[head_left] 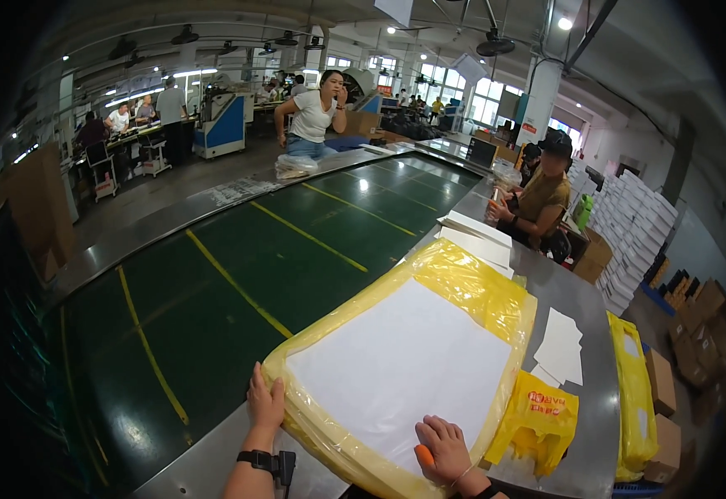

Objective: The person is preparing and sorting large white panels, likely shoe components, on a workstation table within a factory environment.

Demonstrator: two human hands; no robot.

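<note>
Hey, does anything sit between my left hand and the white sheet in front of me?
Yes, the yellow plastic wrap: its border lies between your left hand, which touches the wrap's left edge, and the white sheet.

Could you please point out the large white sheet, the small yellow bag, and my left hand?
Large white sheet (396, 358): head view, middle of its top face.
Small yellow bag (539, 421): head view, middle of its visible side.
Left hand (266, 399): head view, back of the hand.
</note>
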